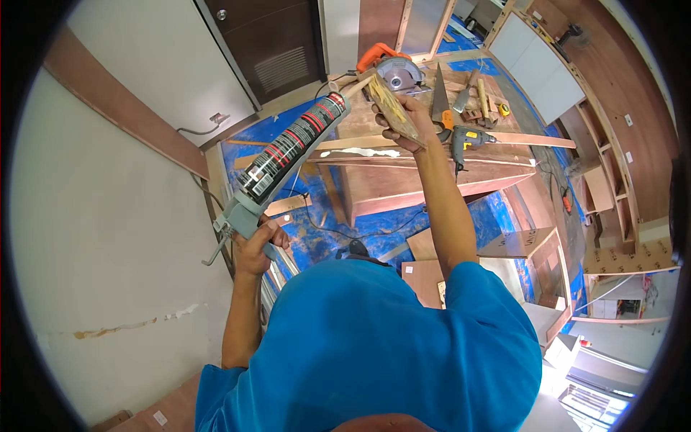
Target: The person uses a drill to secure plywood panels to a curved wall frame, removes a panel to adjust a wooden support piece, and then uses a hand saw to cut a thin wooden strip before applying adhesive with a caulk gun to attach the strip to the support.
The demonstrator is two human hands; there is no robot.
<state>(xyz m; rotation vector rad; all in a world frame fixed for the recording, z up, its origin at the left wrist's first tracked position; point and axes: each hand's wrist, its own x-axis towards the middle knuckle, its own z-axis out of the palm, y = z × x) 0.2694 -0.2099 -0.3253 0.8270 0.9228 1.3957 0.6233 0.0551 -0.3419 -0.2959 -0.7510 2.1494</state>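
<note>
My left hand (255, 245) grips the handle of a grey caulking gun (248, 205) loaded with a black and red cartridge (291, 144). The gun points up and to the right, and its beige nozzle (358, 86) touches a short piece of wood (394, 111). My right hand (412, 122) holds that wood piece from behind, arm stretched out. Yellowish adhesive covers the face of the wood. Both are held in the air above a wooden workbench (432, 180).
On the workbench lie an orange circular saw (392, 68), a hand saw (439, 97), a blue drill (468, 140), a hammer (466, 86) and a long wooden strip (533, 140). Blue floor covering (317, 230), plywood panels, a white wall (93, 237) at left, a dark door (270, 43).
</note>
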